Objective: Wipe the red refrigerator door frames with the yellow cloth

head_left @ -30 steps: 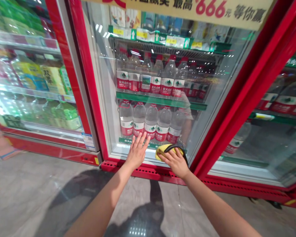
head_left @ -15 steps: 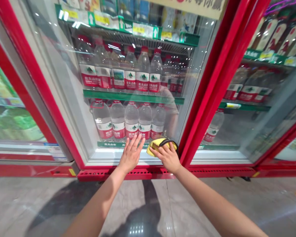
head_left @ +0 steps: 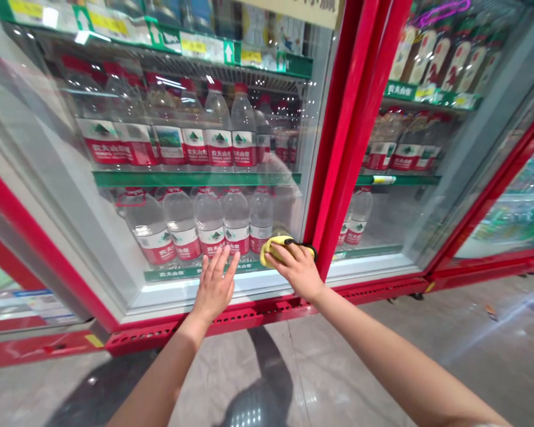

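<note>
My right hand [head_left: 296, 268] presses a folded yellow cloth [head_left: 270, 252] with a dark edge against the lower right part of a glass door [head_left: 289, 207], close to its red frame [head_left: 333, 154]. My left hand [head_left: 215, 283] is at the lower middle of the same door, fingers spread, holding nothing; whether it touches the glass I cannot tell. Behind the glass, large water bottles [head_left: 209, 222] with red and white labels stand on the bottom shelf. A second row of water bottles [head_left: 218, 127] stands on the green-edged shelf above.
To the right, another glass-doored section holds bottled drinks [head_left: 440, 56] and more water bottles [head_left: 358, 219]. A red perforated base strip [head_left: 249, 314] runs below the doors. Grey tiled floor [head_left: 231, 367] lies in front. At the left is another cooler's red frame [head_left: 18, 267].
The view has shifted right and tilted. My right hand and the cloth are now closer to the door's red frame. The left hand stays low by the glass, fingers spread.
</note>
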{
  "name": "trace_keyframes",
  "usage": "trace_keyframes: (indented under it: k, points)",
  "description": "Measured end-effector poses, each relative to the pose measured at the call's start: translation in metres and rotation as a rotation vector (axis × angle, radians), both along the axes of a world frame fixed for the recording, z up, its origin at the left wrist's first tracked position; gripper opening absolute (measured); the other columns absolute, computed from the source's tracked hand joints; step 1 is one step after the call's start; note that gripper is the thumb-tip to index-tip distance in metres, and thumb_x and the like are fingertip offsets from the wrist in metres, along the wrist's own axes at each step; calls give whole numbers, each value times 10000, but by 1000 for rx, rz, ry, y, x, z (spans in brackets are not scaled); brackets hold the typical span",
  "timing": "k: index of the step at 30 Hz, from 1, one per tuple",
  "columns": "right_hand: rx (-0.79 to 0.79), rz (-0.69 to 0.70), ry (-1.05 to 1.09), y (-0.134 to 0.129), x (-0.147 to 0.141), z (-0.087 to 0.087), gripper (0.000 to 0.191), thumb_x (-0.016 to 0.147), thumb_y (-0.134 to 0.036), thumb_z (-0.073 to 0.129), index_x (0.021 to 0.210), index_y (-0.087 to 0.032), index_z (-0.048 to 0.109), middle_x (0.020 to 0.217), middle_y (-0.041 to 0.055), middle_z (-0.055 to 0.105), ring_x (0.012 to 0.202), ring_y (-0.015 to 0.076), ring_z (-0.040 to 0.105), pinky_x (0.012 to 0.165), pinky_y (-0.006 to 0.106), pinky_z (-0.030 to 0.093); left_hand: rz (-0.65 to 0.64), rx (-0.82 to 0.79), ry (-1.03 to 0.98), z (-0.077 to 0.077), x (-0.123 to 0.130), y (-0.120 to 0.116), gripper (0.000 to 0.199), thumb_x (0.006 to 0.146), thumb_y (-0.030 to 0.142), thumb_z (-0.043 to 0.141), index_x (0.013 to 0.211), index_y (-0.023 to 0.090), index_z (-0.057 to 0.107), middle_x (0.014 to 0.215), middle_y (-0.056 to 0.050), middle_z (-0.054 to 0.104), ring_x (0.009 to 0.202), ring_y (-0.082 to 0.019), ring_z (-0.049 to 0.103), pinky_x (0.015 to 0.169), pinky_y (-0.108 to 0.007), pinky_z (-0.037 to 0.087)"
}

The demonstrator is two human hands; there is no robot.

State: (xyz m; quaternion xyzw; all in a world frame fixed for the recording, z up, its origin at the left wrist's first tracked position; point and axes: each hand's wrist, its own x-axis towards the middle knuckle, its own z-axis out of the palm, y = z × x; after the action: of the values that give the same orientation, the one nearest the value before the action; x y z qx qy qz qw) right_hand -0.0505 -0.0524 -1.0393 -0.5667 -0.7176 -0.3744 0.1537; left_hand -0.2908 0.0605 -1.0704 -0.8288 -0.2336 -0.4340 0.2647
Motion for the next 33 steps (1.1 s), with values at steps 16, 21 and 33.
trace_keyframes:
  k: [16,21,33]
  points:
    - [50,60,-63,-12,61,-13,517,984,-201,532,1481,-344,514,1415,11,641,1313,197,505,1208,389,227,-53,8,62,14,13,-8,893,883,64,556,1631,272,114,1689,-95,244,1579,-243,136,1297,-485,151]
    - [205,-80,126,-1,42,44,635,974,-178,510,1566,-368,381,1527,36,535,1409,258,407,1220,460,215,-39,-8,61,16,9,-7,881,893,65,549,1631,275,116,1677,-105,278,1578,-244,147,1293,-490,172]
    - [265,-307,533,17,-21,-75,852,916,-136,487,1638,-304,68,1493,163,544,1355,357,477,1152,622,273,-94,-60,30,14,17,-10,918,876,52,544,1630,304,86,1690,-94,237,1571,-274,175,1287,-527,185]
